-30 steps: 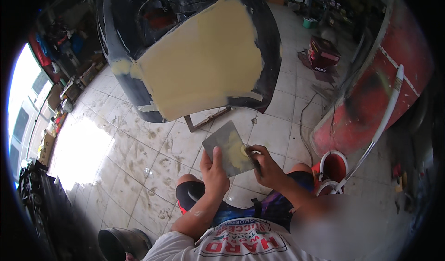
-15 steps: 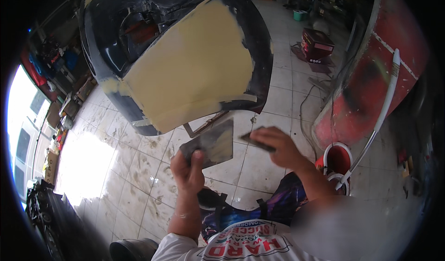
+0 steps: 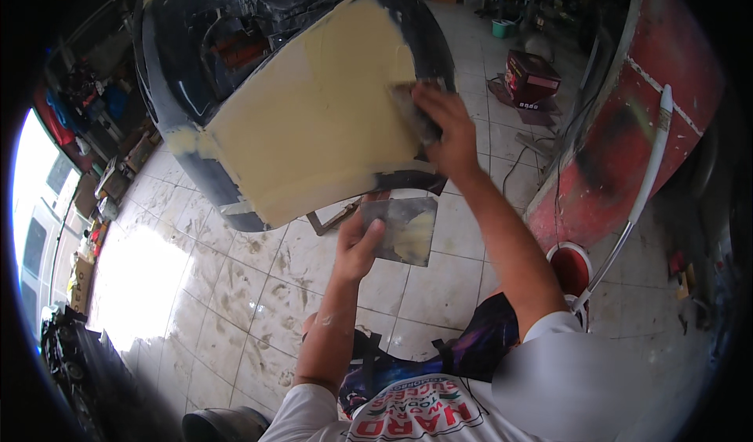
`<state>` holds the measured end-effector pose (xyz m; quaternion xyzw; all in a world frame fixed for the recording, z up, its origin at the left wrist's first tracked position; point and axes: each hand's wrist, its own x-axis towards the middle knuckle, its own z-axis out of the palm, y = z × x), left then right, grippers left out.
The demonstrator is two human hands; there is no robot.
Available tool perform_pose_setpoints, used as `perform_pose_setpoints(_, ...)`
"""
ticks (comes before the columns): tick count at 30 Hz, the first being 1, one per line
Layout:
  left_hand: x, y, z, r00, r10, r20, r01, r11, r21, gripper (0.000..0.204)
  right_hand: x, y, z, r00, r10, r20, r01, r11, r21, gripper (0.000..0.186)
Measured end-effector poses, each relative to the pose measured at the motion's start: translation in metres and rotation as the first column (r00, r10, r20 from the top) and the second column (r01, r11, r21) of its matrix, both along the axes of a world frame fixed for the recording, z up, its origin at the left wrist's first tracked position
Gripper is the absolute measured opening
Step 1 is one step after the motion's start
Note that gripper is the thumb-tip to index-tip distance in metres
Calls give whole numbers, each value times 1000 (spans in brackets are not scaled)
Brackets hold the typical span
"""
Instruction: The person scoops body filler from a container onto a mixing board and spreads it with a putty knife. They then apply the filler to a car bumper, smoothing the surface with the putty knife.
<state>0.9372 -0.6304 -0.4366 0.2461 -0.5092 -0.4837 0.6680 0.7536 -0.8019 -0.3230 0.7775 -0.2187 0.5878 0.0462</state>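
Observation:
A large dark car body panel stands before me, most of its face coated in dull yellow body filler. My right hand grips a dark, flat filler spreader and holds its edge at the right border of the filler. Below the panel's lower edge, my left hand clamps a grey rectangular mixing plate between thumb and fingers. A smear of yellow filler lies on the plate's right half.
To the right are a red painted panel, a pale curved pole and a red bucket. A dark red box sits farther back on the tiled floor. At lower left is a dark bucket.
My right hand has swung up and away from the plate, bringing the spreader to the panel's right side. My left hand with the plate has shifted right and slightly up.

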Motion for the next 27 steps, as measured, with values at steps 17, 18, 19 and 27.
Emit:
perform_pose_setpoints(17,-1,5,0,997,-38,-61,37,999,-22,47,-4,-48,180,953,82,-293,-99,994,-45,62)
perform_pose_setpoints(18,0,4,-1,996,-51,-79,50,999,-16,44,2,-52,186,951,75,-301,-95,994,-53,62)
perform_pose_setpoints(19,1,4,-1,992,-72,-104,69,997,-31,41,7,-55,190,941,68,-332,-93,994,-58,63)
perform_pose_setpoints(27,3,-1,-6,992,-99,-79,93,992,-86,45,-7,-29,92,968,71,-240,-65,997,35,81)
